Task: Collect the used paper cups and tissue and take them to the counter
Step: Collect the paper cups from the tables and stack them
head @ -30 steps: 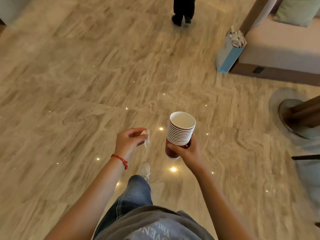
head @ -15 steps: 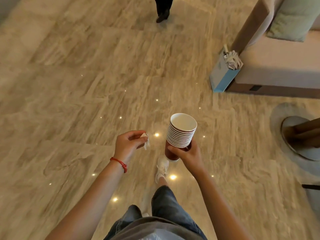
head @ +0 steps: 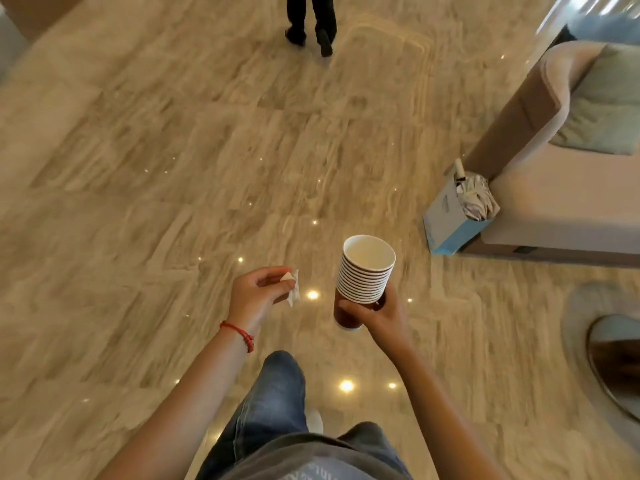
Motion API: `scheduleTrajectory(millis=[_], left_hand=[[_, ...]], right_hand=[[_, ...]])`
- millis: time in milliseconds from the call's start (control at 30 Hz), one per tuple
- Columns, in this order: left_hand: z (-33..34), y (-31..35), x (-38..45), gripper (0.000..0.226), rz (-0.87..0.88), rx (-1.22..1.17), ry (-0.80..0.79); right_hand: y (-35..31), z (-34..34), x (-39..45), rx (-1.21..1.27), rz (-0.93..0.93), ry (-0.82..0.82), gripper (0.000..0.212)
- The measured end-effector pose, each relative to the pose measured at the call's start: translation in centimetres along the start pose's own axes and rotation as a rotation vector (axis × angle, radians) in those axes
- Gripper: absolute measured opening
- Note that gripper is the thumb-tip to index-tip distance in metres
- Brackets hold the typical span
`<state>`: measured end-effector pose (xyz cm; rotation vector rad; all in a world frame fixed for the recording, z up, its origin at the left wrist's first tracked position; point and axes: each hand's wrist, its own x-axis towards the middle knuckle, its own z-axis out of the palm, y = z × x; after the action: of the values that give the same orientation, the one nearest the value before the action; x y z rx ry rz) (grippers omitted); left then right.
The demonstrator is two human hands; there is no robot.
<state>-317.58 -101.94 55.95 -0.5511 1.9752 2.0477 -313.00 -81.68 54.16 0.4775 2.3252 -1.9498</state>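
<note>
Right hand (head: 375,315) grips nested cup stack (head: 365,275) near its base, tilted fwd; top-heavy, may tip w/ stride. Left hand (head: 258,297) pinches tissue (head: 293,289) at fingertips; loose pinch could drop it. Surface not in view.

Both my forearms reach forward at about waist height, bare to the elbow. My left hand (head: 258,295) is turned thumb-up, its fingers (head: 277,274) curled in to pinch a small scrap of tissue (head: 293,292) at the tips. My right hand (head: 375,315) is beside it, just apart, wrapped round the base of a stack of paper cups (head: 365,271) held upright, thumb across the front.
</note>
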Motion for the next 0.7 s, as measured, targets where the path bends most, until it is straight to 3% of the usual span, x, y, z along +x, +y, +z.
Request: scheduleTrajectory(millis=[567, 700], left_hand=[[9.2, 19.7, 39.2, 0.028, 0.008, 0.011, -0.090], [12.3, 22.6, 46.2, 0.028, 0.018, 0.016, -0.118]], right_hand=[[-12.5, 2.4, 39.8, 0.005, -0.009, 0.093, 0.052], [-13.9, 1.5, 47.3, 0.025, 0.002, 0.129, 0.058]])
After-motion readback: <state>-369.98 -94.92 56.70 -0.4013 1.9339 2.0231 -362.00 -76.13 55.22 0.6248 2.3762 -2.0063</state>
